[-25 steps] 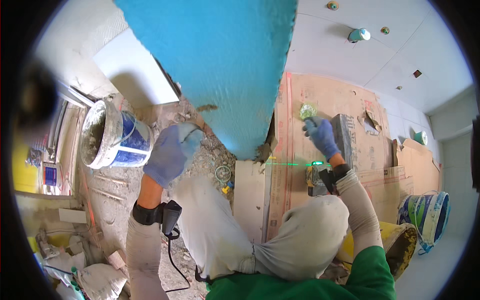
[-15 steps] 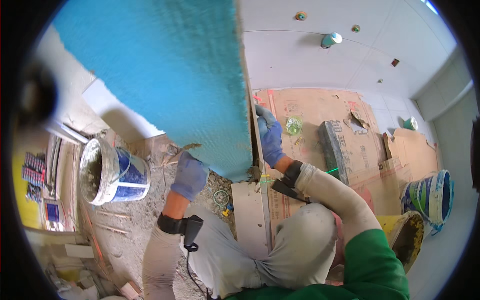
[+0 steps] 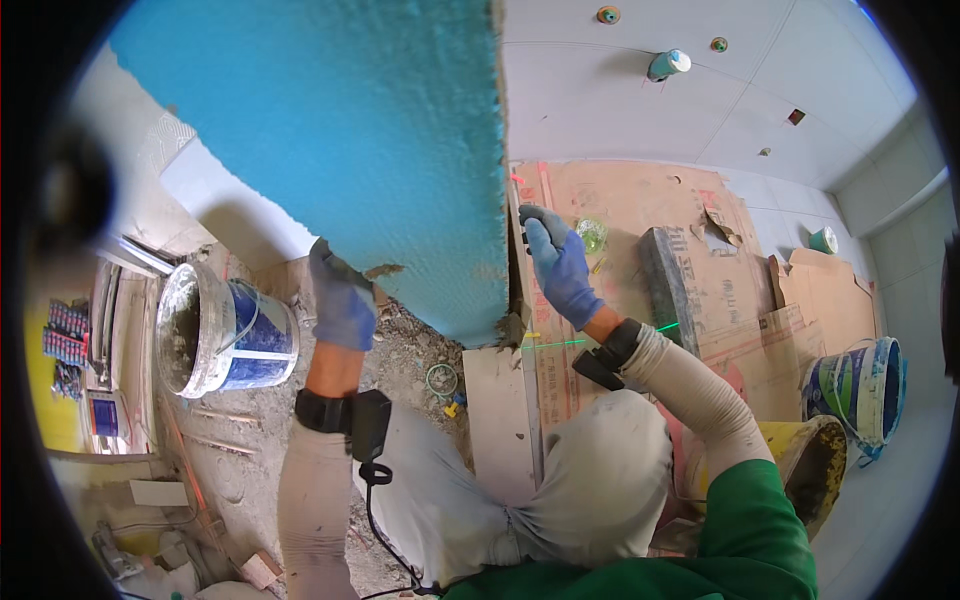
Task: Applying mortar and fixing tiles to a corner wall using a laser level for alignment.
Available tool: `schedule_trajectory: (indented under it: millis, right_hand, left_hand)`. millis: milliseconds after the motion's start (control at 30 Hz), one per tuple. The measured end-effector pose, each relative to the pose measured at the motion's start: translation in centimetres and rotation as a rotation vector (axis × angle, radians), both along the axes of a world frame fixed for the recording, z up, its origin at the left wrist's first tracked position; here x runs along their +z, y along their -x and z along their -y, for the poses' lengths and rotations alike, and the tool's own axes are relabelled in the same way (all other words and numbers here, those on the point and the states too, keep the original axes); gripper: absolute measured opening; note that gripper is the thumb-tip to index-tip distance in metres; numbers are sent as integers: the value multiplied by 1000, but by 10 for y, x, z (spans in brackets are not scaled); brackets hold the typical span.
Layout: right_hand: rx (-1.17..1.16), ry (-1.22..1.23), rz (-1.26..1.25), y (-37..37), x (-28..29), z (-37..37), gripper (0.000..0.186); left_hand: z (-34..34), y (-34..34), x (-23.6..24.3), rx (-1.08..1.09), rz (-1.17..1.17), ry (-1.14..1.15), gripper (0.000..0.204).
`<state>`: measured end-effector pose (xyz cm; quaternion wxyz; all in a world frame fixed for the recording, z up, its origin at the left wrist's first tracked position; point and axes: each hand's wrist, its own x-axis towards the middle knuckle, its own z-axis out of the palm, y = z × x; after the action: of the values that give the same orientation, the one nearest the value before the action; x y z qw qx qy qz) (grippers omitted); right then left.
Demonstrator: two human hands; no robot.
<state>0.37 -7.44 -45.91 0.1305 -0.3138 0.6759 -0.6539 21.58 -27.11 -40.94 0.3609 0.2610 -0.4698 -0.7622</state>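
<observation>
A blue-coated wall (image 3: 400, 150) with a rough, mortar-edged end stands in front of me. My left hand (image 3: 343, 305), in a blue and grey work glove, is raised beside the wall's lower left edge. Its fingers point upward and look stretched out, with nothing visible in them. My right hand (image 3: 562, 268), gloved alike, is on the other side, close to the wall's narrow end. Its fingers are curled, with a small dark edge showing at the tips; what they hold is hidden. A pale board or tile strip (image 3: 500, 420) lies below the wall's end, between my knees.
A mortar-crusted bucket (image 3: 262, 335) stands on the rubble-strewn floor at left. Cardboard sheets (image 3: 620, 200) cover the floor at right, bearing a dark grey block (image 3: 667, 300). Yellow (image 3: 775, 450) and blue-white (image 3: 825, 395) buckets stand at right. A capped pipe (image 3: 670, 65) projects from the white wall.
My left hand has moved up and left, its fingers now pointing upward. My right hand has shifted slightly right, showing more of its fingers. The view has shifted a little.
</observation>
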Motion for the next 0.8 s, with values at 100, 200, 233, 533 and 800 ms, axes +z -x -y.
schedule_trajectory:
  millis: [100, 200, 233, 533, 800]
  right_hand:
    - [36, 19, -190, 1, -2, 1, 32]
    - [167, -75, -129, 6, 19, -4, 33]
    - [278, -148, 61, 9, 28, -10, 34]
    - [424, -410, 22, 20, 78, -77, 38]
    - [373, -827, -595, 67, 217, -234, 25]
  left_hand:
    - [-9, 18, -3, 205, -24, -89, 61]
    - [12, 19, -37, 138, 26, 114, 61]
    - [9, 17, -44, 129, 28, 102, 61]
    - [21, 13, -65, 162, -72, -108, 75]
    - [204, -115, -182, -174, 68, -325, 63]
